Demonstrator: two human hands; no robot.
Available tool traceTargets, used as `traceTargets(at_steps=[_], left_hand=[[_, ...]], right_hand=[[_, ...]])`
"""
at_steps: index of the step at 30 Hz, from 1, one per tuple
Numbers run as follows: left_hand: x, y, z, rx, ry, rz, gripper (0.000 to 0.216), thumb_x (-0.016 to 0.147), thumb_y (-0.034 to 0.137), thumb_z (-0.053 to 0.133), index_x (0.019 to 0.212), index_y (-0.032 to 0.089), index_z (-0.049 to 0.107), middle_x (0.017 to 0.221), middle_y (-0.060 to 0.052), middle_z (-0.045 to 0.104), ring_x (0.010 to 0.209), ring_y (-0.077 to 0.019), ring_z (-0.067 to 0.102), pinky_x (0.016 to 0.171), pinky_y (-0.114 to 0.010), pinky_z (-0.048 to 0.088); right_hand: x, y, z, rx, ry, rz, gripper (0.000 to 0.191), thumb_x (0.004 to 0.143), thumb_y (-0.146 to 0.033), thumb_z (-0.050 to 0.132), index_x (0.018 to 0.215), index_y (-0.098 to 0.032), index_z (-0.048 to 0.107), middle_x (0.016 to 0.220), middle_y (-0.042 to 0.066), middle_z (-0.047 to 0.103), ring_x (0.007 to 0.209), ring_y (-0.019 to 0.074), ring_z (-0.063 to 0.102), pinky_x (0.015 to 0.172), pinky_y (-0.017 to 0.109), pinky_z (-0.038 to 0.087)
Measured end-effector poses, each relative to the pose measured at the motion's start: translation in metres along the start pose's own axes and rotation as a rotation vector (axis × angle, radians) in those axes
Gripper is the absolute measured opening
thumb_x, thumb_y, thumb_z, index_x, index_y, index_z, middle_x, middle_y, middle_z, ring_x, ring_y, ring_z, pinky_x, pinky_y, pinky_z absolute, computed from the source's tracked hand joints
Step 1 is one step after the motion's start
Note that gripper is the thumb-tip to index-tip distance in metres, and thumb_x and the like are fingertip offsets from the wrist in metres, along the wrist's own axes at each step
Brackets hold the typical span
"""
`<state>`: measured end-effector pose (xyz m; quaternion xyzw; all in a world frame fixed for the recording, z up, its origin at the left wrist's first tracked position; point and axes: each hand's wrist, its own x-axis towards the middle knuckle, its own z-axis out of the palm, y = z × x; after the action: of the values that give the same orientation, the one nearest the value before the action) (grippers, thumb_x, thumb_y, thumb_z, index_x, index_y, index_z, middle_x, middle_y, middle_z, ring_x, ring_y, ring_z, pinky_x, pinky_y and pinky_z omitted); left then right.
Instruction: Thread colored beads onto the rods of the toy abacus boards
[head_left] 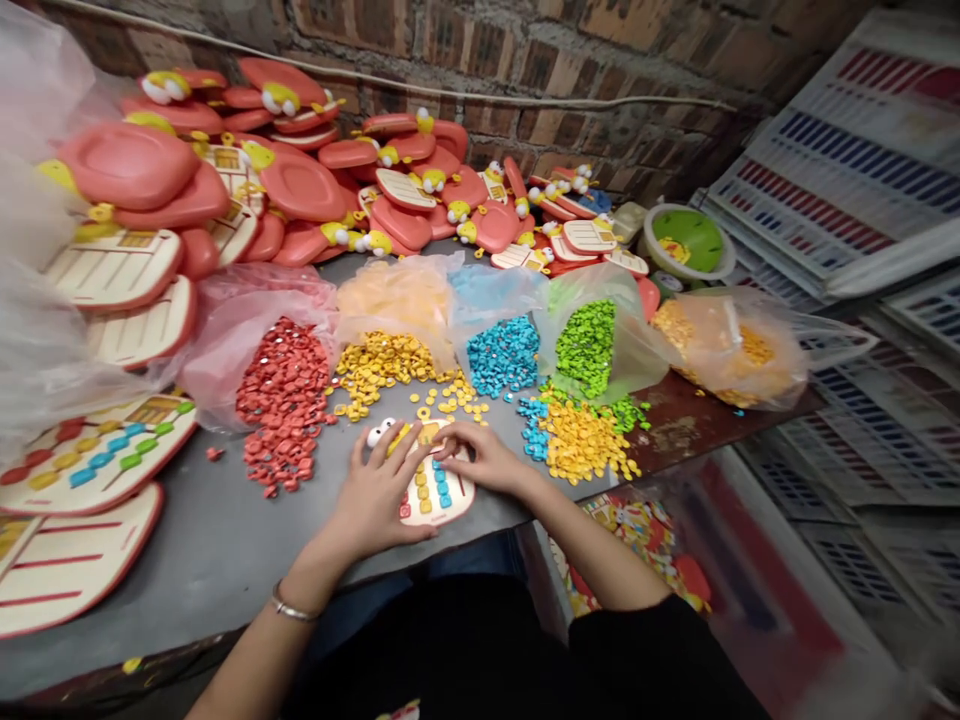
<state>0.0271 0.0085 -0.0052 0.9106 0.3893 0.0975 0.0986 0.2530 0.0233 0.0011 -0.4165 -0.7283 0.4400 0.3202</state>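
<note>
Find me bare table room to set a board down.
Grey tabletop lies bare between the left hand and the cream boards at lower left, below the red beads. A smaller patch sits right of the right hand, below the yellow beads. The back is crowded with bagged beads and stacked coral boards.

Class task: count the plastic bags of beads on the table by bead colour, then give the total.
Red bead bag: 1
Yellow bead bag: 1
Blue bead bag: 1
Green bead bag: 1
Orange bead bag: 1
Total: 5
</note>
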Motion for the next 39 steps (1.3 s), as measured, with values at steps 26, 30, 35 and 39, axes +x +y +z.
traceTargets(at_steps=[26, 30, 35, 39], left_hand=[[-0.001, -0.007, 0.003, -0.001, 0.038, 0.065, 0.078, 0.068, 0.07, 0.065, 0.135, 0.031, 0.053, 0.156, -0.01, 0.03, 0.14, -0.042, 0.024, 0.111, -0.061, 0.003], [0.0, -0.006, 0.002, -0.012, 0.016, 0.056, 0.081, 0.067, 0.071, 0.066, 0.136, 0.031, 0.053, 0.156, -0.01, 0.029, 0.141, -0.0412, 0.022, 0.112, -0.06, 0.002], [0.0, -0.003, -0.001, -0.032, -0.022, 0.033, 0.087, 0.063, 0.072, 0.069, 0.137, 0.029, 0.052, 0.157, -0.012, 0.027, 0.141, -0.0416, 0.021, 0.112, -0.061, 0.002], [0.0, -0.001, -0.004, -0.043, -0.037, 0.012, 0.087, 0.062, 0.071, 0.07, 0.137, 0.029, 0.051, 0.157, -0.012, 0.025, 0.142, -0.0412, 0.02, 0.112, -0.06, 0.002]], right_hand=[[-0.021, 0.097, -0.209, -0.8, 0.781, 0.44, 0.021, 0.078, -0.012, 0.052, 0.089, -0.014, 0.07, 0.089, 0.011, 0.064, 0.083, 0.0238, 0.059, 0.082, 0.037, 0.047], [-0.028, 0.068, -0.189, -0.668, 0.907, 0.282, 0.019, 0.082, -0.02, 0.053, 0.093, -0.015, 0.068, 0.093, 0.01, 0.065, 0.078, 0.0213, 0.06, 0.075, 0.035, 0.049], [-0.034, 0.017, -0.102, -0.346, 0.8, -0.016, 0.013, 0.088, -0.027, 0.058, 0.093, -0.022, 0.068, 0.094, 0.006, 0.065, 0.09, 0.022, 0.061, 0.076, 0.034, 0.05], [-0.021, -0.004, -0.038, -0.226, 0.395, -0.056, 0.012, 0.091, -0.025, 0.056, 0.096, -0.025, 0.068, 0.096, 0.005, 0.064, 0.094, 0.0214, 0.061, 0.083, 0.037, 0.051]])
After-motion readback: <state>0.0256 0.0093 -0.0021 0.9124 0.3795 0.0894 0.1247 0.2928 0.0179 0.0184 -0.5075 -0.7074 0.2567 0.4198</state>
